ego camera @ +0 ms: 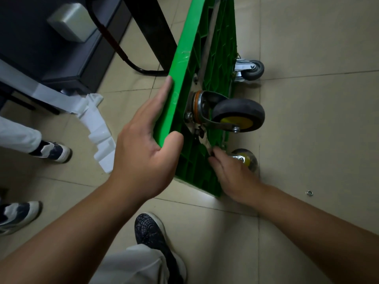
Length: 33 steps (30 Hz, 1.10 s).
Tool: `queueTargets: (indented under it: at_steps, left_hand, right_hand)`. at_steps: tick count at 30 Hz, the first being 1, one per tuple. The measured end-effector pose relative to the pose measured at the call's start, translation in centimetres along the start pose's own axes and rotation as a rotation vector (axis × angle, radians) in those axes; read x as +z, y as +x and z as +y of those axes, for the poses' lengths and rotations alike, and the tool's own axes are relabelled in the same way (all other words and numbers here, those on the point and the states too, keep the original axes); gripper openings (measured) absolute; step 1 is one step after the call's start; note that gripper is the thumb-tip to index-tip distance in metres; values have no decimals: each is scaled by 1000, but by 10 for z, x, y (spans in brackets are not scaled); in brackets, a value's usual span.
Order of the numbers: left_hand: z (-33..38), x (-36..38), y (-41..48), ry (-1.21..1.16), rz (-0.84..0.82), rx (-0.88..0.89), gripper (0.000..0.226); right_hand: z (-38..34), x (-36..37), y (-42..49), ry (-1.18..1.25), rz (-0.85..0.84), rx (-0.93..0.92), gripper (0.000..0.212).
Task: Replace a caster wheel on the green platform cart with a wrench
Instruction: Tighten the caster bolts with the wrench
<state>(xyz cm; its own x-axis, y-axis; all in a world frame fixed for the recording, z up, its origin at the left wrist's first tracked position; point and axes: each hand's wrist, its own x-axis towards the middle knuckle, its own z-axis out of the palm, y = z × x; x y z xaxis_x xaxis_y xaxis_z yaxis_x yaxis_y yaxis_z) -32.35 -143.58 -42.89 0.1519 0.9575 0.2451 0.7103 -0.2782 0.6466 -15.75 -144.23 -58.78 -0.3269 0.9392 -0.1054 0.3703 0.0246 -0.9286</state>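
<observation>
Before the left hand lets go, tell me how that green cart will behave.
Likely to tip: the green cart stands on edge, and the left hand grips its rim. Probably stiff, judging by the ribbed underside. Its bottom edge might slide on the smooth tiled floor.

Beige floor tiles [307, 140] spread out to the right of my left fingers [164, 93]. Above and to their left stands a dark cabinet [67, 64], and white foam packing [98, 130] lies to their left. The light is dim.
</observation>
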Motion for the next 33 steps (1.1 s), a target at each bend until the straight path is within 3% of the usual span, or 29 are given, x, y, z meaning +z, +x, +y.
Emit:
queueTargets:
  at_steps: [7,9,16,20,24,26,29,33]
  left_hand:
    - [3,0,1,22,-17,-9,83]
    - [4,0,1,30,-19,-5,83]
    - [7,-1,2,38,-9,-1,84]
    - [6,0,1,14,-31,-1,83]
    - [5,1,1,8,-31,-9,85]
    - [5,1,0,0,-28,-4,86]
    - [6,1,0,-9,-29,17,86]
    - [8,1,-1,3,-25,25,85]
  right_hand:
    - [-94,22,-64,755,-108,309,44]
    - [-101,36,-77,821,-84,280,43]
    - [-14,33,-55,224,250,75,21]
    - [29,11,-14,3,273,-23,12]
    - [39,0,11,-306,413,-206,29]
    - [43,-3,25,-344,376,-228,32]
    - [42,-9,44,-229,177,-170,41]
    - [39,-17,53,-253,144,-180,49]
